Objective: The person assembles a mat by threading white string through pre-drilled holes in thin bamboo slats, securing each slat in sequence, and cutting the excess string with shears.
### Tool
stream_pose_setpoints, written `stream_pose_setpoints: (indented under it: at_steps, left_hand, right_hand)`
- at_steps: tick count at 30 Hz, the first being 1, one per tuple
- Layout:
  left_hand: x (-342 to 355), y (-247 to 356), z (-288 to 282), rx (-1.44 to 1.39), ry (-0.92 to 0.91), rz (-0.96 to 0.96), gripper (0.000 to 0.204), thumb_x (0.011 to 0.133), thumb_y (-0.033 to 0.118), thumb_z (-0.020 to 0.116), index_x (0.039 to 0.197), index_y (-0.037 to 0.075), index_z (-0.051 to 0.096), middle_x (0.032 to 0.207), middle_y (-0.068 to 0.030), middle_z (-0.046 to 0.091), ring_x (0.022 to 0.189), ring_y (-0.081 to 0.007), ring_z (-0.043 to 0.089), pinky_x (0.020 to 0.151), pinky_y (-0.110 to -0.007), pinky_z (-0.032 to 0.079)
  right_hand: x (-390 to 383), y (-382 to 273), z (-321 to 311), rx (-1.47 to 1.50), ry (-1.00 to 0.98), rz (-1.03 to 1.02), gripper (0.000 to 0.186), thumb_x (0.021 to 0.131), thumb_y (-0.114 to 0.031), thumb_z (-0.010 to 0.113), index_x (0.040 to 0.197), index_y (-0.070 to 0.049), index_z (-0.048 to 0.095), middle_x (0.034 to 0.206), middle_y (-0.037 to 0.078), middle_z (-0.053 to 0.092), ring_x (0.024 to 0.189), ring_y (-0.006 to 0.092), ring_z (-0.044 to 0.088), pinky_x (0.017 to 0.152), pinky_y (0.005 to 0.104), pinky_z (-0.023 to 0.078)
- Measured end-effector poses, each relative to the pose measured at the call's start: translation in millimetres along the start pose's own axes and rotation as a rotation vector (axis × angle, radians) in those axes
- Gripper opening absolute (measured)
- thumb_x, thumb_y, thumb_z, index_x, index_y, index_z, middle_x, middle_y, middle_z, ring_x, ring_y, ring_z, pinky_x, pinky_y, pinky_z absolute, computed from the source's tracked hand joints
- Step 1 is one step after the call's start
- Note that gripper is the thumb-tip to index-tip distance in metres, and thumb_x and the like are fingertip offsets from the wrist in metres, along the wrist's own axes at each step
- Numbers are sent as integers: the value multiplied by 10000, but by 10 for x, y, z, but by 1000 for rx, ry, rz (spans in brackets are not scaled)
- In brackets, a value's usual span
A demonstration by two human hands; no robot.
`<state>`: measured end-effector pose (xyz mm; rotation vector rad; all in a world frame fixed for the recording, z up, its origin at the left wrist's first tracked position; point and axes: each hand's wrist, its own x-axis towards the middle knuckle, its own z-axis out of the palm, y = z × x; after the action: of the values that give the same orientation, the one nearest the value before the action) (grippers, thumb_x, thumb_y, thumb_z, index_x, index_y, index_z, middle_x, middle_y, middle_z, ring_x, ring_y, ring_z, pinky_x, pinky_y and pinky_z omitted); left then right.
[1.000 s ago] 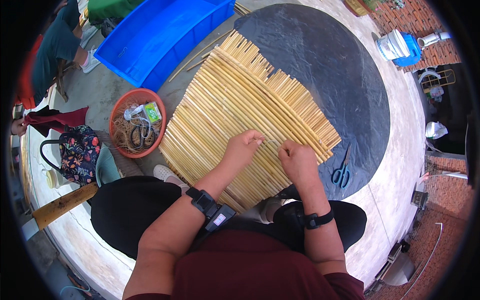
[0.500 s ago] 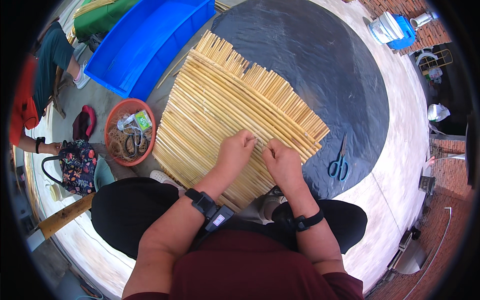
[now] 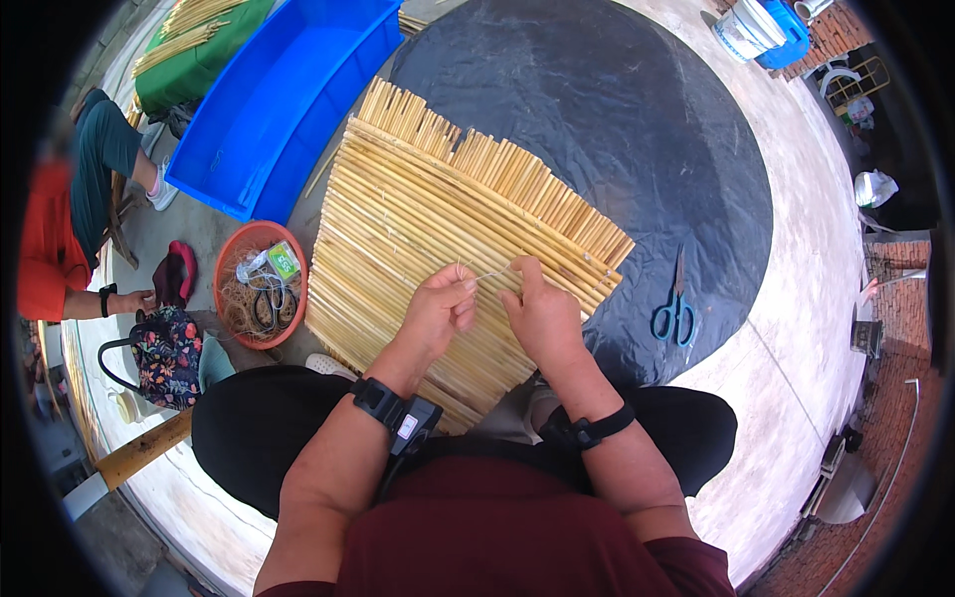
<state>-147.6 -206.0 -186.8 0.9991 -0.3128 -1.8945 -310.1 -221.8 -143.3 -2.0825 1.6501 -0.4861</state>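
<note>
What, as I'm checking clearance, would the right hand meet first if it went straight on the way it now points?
Probably the stick mat: its far rows lie ahead of the right hand. The hand's height above them is unclear, so it might pass over.

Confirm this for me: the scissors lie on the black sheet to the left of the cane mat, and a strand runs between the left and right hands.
One error: the scissors lie to the right of the cane mat, on the black sheet, as the head view shows. A strand does run between the left hand and right hand.
</note>
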Motion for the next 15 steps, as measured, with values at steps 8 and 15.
stream_pose_setpoints:
  at_steps: [8,15]
  left_hand:
    - [22,-30,18,58,-88,16,117,891,141,579,802,84,527,593,33,414,477,-84,383,440,-227,311]
    - [116,-5,-31,149,-114,51,104,903,158,584,851,83,534,567,24,396,461,-93,377,438,-230,319]
  right_hand:
    - [91,-19,126,-94,-19,-51,144,831,-175,612,791,-65,528,615,164,606,577,353,621,522,452,488]
    - [116,-61,135,-259,-120,-33,172,831,-186,567,742,-44,528,573,179,605,508,331,618,499,436,499]
